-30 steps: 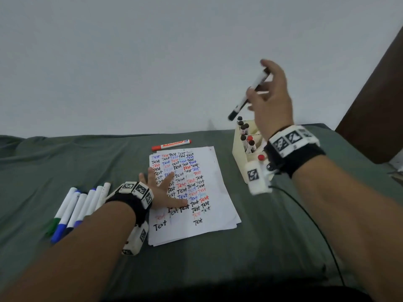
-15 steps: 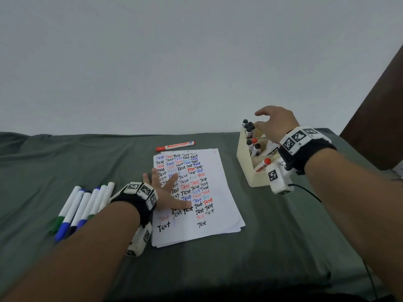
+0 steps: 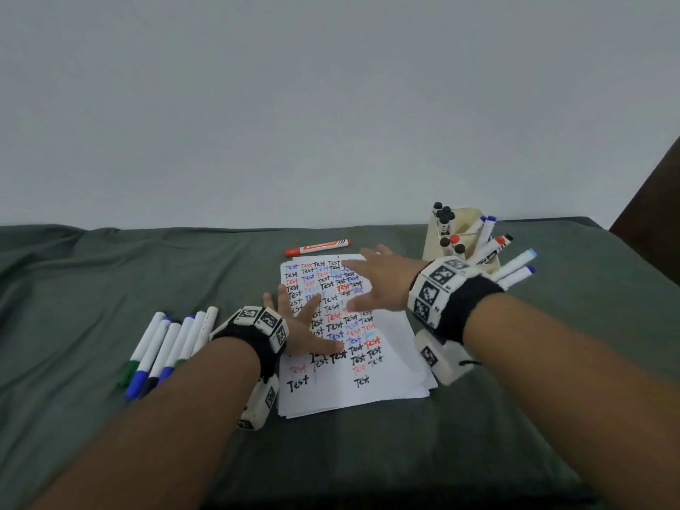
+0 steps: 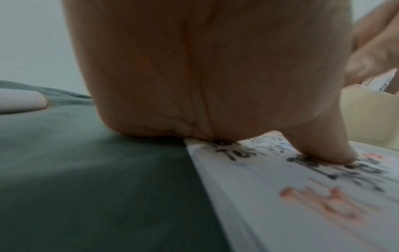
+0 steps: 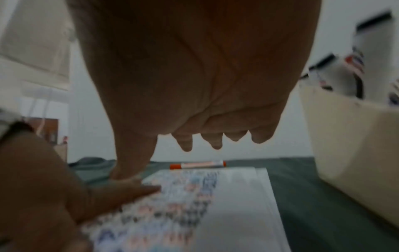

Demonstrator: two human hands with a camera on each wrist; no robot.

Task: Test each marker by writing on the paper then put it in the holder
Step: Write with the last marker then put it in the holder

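wall (image 3: 331,104) — plain, pale grey | cloth (image 3: 110,270) — dark green, creased | dark brown panel (image 3: 651,200) at right edge

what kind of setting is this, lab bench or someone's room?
Probably a room at home, not a lab bench: the work surface is a wrinkled green sheet, like a bed or a covered table, against a bare white wall. On it lie the paper and a cream marker holder.
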